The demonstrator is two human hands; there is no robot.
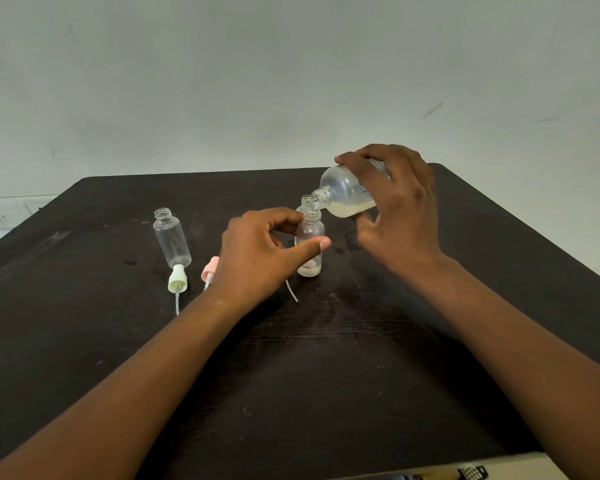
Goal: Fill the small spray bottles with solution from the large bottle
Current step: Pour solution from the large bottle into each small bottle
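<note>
My right hand (pixel 400 206) grips the large clear bottle (pixel 345 197), tipped on its side with pale solution pooled in its lower half. Its open mouth touches the neck of a small clear bottle (pixel 309 252) that stands upright on the dark table (pixel 326 375). My left hand (pixel 264 252) holds that small bottle between thumb and fingers. A little liquid lies at the small bottle's bottom. Another small bottle's open neck (pixel 306 201) shows just behind it. A third small bottle (pixel 172 237) stands open and empty at the left.
A pale green spray cap with its dip tube (pixel 177 280) lies in front of the left bottle. A pink spray cap (pixel 209 270) lies beside my left wrist, and a white dip tube (pixel 291 291) pokes out under my hand. A white wall rises behind the table.
</note>
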